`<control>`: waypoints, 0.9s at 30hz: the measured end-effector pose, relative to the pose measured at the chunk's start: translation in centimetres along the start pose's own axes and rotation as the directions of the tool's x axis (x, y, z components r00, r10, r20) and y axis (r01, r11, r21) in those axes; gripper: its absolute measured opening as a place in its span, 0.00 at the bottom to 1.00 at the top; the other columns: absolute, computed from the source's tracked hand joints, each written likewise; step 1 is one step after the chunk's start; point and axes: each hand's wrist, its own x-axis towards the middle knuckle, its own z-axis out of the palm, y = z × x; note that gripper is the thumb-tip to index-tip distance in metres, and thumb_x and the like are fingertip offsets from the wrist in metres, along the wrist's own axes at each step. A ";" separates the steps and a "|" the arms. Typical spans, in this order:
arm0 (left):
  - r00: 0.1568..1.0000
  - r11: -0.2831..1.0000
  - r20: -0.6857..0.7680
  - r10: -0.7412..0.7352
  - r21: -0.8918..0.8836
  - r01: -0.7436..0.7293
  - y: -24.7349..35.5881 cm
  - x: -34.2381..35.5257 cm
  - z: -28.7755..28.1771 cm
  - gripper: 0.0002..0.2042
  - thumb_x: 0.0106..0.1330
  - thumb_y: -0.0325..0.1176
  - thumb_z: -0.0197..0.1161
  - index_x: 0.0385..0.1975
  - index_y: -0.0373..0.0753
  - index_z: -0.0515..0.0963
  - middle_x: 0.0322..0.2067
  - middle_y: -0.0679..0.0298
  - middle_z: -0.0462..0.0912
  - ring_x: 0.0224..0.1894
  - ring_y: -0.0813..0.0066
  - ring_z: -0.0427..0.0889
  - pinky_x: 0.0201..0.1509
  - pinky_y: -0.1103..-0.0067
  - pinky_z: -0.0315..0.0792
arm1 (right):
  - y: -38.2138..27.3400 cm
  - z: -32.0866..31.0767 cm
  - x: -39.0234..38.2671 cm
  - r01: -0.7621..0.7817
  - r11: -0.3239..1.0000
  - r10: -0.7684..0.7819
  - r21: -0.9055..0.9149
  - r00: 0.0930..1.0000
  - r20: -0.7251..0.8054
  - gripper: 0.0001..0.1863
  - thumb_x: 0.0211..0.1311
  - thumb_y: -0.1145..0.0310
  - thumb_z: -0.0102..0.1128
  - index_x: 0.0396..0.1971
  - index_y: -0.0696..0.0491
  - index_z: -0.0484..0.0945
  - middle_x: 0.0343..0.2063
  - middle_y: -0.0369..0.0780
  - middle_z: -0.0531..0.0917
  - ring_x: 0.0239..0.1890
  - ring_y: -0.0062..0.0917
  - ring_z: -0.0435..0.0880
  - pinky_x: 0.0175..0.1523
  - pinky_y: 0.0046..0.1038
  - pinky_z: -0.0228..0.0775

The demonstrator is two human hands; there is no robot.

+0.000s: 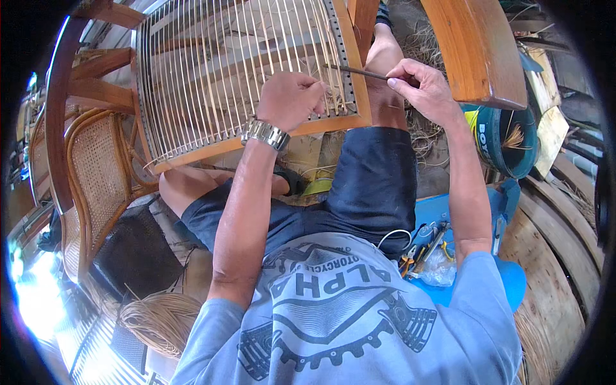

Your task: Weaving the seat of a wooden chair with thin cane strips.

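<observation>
A wooden chair frame (360,102) lies across my knees, its opening strung with parallel cane strands (221,77). Dark holes run along its inner edge. My right hand (420,90) grips a thin dark rod (359,71), like an awl or a spike, whose tip points left over the strands near the frame's right side. My left hand (292,99), with a metal watch on the wrist, is closed just above the strands close to the near right corner. Its fingers are curled together, and whatever they pinch is too small to make out.
A curved wooden armrest (478,51) rises at the upper right. Beside my right arm are a dark green bucket (507,141) and a blue seat (443,205) bearing pliers and a plastic bag (439,266). On the left stand a woven cane chair (99,167) and a bundle of cane (160,321).
</observation>
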 end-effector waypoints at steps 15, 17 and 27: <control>0.992 1.000 0.123 0.004 0.008 -0.005 -0.3 -0.8 -1.2 0.17 0.61 0.43 0.61 0.39 0.37 0.87 0.19 0.67 0.86 0.26 0.76 0.86 0.36 0.78 0.77 | 0.2 0.1 0.1 -0.033 0.999 0.034 0.018 0.999 -0.010 0.03 0.65 0.73 0.64 0.34 0.55 0.81 0.26 0.27 0.74 0.29 0.10 0.68 0.35 0.18 0.63; 0.994 0.999 0.105 -0.027 0.021 0.025 -0.1 -0.6 -1.1 0.16 0.61 0.43 0.62 0.39 0.38 0.87 0.19 0.67 0.86 0.25 0.76 0.86 0.37 0.78 0.78 | 0.2 0.2 0.2 -0.070 0.996 0.071 0.053 0.997 -0.010 0.03 0.65 0.73 0.64 0.34 0.55 0.81 0.26 0.27 0.74 0.29 0.10 0.69 0.35 0.18 0.63; 0.995 0.993 0.084 -0.052 0.110 0.043 0.5 0.1 -0.9 0.14 0.63 0.43 0.62 0.34 0.41 0.88 0.17 0.69 0.85 0.23 0.77 0.83 0.33 0.76 0.76 | 0.6 0.2 0.3 -0.068 0.997 0.068 0.035 0.998 0.002 0.02 0.66 0.73 0.64 0.34 0.56 0.81 0.25 0.27 0.74 0.28 0.08 0.67 0.34 0.17 0.61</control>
